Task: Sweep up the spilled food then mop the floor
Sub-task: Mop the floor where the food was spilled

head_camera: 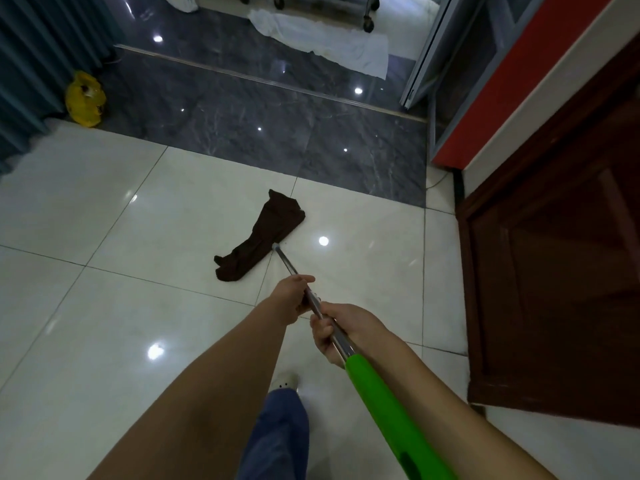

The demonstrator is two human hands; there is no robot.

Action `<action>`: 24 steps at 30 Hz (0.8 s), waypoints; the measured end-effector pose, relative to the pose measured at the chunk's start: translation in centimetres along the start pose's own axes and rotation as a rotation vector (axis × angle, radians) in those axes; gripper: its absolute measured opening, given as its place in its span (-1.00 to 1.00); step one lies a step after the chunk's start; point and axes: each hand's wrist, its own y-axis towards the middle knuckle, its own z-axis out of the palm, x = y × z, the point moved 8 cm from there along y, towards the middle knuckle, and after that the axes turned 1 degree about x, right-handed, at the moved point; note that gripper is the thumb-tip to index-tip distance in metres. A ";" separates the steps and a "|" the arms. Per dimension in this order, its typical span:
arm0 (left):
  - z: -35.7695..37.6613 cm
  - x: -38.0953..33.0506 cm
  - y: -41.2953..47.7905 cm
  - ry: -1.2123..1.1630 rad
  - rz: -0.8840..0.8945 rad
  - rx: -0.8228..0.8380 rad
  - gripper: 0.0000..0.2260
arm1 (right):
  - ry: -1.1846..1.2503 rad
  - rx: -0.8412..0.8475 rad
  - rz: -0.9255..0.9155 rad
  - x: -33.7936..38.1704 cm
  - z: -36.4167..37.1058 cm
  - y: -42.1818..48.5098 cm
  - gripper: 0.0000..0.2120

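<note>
A mop with a steel pole (286,265) and a green grip (388,407) slants from the lower right toward the middle of the white tiled floor (104,306). Its head is a dark brown cloth (263,237) lying flat on the tiles. My left hand (294,299) is closed around the steel pole, further down toward the cloth. My right hand (341,332) grips the pole just above the green part. No spilled food shows on the tiles.
A dark marble strip (263,133) crosses the floor ahead, with a white cloth (329,46) beyond it. A yellow bag (85,98) sits by the blue curtain (31,64) at left. A dark wooden door (554,271) and a red-edged cabinet (512,81) stand at right.
</note>
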 end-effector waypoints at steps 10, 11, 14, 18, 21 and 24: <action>2.5 9.8 -8.2 -0.015 -0.011 0.014 -0.65 | 0.031 -0.036 -0.040 -8.7 -7.4 -4.5 -0.79; 2.7 10.6 -9.0 -0.031 -0.020 0.021 -0.64 | 0.041 -0.038 -0.041 -9.5 -7.9 -4.8 -0.78; 2.9 12.5 -11.1 -0.040 -0.035 0.018 -0.62 | 0.065 -0.037 -0.037 -11.5 -9.1 -6.4 -0.76; 3.0 14.1 -13.5 0.035 -0.031 0.015 -0.58 | 0.075 -0.065 -0.019 -13.5 -10.0 -8.6 -0.74; 3.1 14.9 -15.1 0.068 -0.030 0.035 -0.59 | 0.095 -0.083 -0.030 -14.6 -10.1 -9.9 -0.74; 2.7 15.2 -16.8 0.062 -0.043 0.037 -0.76 | 0.093 -0.091 -0.049 -15.2 -9.7 -11.0 -0.73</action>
